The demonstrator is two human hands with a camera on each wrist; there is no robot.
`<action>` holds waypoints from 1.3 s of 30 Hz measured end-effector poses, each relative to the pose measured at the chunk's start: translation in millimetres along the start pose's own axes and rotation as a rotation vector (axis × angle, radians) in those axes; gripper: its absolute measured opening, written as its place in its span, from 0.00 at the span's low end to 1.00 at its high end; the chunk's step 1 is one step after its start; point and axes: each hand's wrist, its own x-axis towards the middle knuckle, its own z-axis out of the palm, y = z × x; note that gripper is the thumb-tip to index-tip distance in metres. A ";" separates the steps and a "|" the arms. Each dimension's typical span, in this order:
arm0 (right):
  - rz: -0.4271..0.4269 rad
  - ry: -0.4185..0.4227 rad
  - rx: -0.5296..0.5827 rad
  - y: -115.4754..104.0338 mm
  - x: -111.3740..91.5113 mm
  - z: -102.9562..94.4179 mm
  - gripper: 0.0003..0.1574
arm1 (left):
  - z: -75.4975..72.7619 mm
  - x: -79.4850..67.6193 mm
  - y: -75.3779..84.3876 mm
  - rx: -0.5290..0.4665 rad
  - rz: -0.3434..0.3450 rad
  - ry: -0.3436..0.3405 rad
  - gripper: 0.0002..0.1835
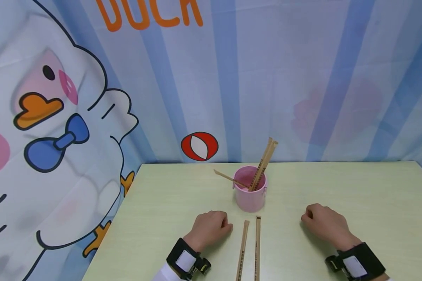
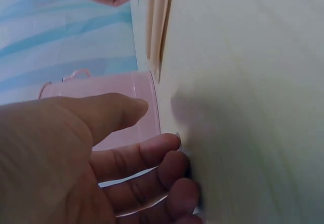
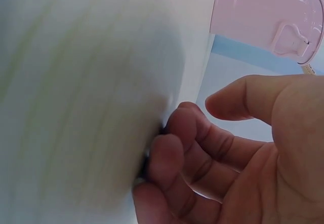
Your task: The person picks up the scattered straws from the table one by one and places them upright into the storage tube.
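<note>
On the table, my left hand rests to the left of two slim brown sticks with dark print, which lie side by side pointing away from me. My right hand rests farther off to their right. Both wrist views show loosely curled fingers with nothing in them. Beyond the sticks stands a pink bucket. Several similar sticks lean in it toward the right, and a single stick tilts out to the left.
The pale wooden table ends at a blue striped cloth backdrop behind the bucket. A large printed duck covers the cloth on the left. Each wrist carries a black strap with a small camera.
</note>
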 end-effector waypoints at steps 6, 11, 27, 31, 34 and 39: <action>-0.012 0.013 -0.003 0.2 -0.2 0.0 0.15 | 4.7 -2.5 17.0 0.010 0.045 -0.029 0.17; -0.010 0.012 -0.002 -0.5 -0.6 -0.1 0.15 | 8.7 -3.4 27.2 0.027 0.047 -0.045 0.20; -0.002 0.002 -0.009 -1.4 -2.0 0.1 0.13 | 14.0 -5.6 41.7 0.058 0.037 -0.054 0.19; -0.003 -0.001 -0.011 -1.7 -2.5 -0.5 0.13 | 16.3 -5.6 42.2 0.049 0.044 -0.030 0.19; -0.006 0.001 -0.013 -1.8 -2.5 -1.2 0.13 | 17.9 -5.4 43.0 0.045 0.052 -0.013 0.19; -0.001 0.003 -0.014 -2.7 -3.6 -1.9 0.13 | 18.1 -5.9 45.3 0.032 0.048 -0.008 0.19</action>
